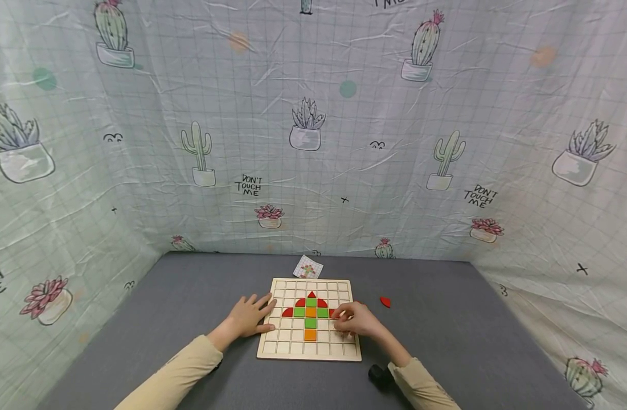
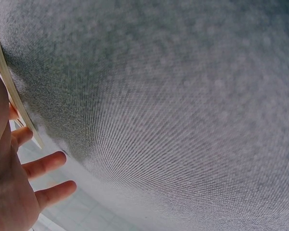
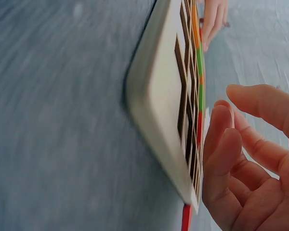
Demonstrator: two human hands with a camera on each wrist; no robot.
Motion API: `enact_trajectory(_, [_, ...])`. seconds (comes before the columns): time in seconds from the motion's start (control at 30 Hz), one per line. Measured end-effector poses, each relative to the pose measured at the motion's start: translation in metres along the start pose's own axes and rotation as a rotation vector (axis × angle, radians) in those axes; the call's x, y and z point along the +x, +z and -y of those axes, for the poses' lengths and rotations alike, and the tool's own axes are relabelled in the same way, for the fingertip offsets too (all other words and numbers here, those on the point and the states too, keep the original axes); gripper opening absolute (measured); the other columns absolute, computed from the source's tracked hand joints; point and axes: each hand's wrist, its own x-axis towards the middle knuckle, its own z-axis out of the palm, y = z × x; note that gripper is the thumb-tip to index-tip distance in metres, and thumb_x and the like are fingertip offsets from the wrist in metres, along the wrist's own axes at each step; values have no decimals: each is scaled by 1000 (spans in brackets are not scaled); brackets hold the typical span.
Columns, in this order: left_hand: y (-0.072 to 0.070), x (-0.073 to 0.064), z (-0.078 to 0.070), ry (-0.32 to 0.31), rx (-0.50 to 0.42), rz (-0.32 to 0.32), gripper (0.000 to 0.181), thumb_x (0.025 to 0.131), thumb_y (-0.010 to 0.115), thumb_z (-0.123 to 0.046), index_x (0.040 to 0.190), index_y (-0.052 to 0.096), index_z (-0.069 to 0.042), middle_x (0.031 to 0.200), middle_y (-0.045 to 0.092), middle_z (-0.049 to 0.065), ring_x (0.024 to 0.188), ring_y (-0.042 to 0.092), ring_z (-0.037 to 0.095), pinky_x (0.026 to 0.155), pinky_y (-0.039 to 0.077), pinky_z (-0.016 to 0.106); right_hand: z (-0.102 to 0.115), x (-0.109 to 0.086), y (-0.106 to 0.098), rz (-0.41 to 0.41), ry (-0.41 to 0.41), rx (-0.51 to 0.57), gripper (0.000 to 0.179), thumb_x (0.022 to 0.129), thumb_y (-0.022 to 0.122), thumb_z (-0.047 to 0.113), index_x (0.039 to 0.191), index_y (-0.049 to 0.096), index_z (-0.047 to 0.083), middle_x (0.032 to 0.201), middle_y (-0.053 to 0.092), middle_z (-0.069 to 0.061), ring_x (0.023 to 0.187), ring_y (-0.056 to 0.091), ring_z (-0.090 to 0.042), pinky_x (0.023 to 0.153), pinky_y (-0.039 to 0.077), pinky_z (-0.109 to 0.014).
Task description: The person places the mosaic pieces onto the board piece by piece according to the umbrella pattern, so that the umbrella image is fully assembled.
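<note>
A square wooden grid board (image 1: 283, 348) lies on the table with red, green and orange tiles set in its cells. My left hand (image 1: 248, 316) rests at the board's left edge, fingers spread. In the left wrist view, the left hand (image 2: 12, 178) shows beside the board's edge (image 2: 12, 86). Over the board's right side is my right hand (image 1: 355, 319), fingertips right by a red tile (image 1: 332, 313) at the row's end. The right wrist view shows the right hand (image 3: 260, 168) with loosely bent fingers and nothing visible between thumb and fingertips.
Behind the board lies a small pattern card (image 1: 308, 267). A red quarter-round tile (image 1: 385, 302) is on the grey table (image 1: 436, 330) to the right, and another red piece (image 1: 358, 302) peeks out behind the right hand. A black object (image 1: 378, 374) sits near the right sleeve.
</note>
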Motion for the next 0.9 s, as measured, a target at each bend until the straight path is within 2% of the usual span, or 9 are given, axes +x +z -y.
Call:
enact_trajectory(0.33, [-2, -1, 1, 4, -10, 1, 63, 85, 48, -51, 133, 42, -11, 136, 42, 10, 117, 44, 35, 89, 38, 53, -15, -5, -18, -80, 38, -64, 18, 77, 65, 6, 92, 63, -2, 67, 62, -8, 53, 54, -12, 44, 45, -29])
enact_trajectory(0.63, [-3, -1, 1, 2, -3, 4, 63, 85, 47, -51, 134, 42, -12, 137, 42, 9, 117, 44, 35, 89, 38, 51, -26, -1, -33, -177, 93, -132, 20, 72, 70, 5, 90, 64, -2, 64, 63, -9, 51, 57, -13, 41, 45, -25])
enact_trajectory(0.9, [-1, 0, -1, 4, -14, 8, 63, 85, 47, -51, 134, 42, -12, 137, 42, 10, 118, 44, 35, 90, 38, 53, -30, 0, -47, -210, 155, -153, 22, 74, 70, 7, 94, 64, 0, 67, 65, -11, 53, 59, -19, 45, 48, -31])
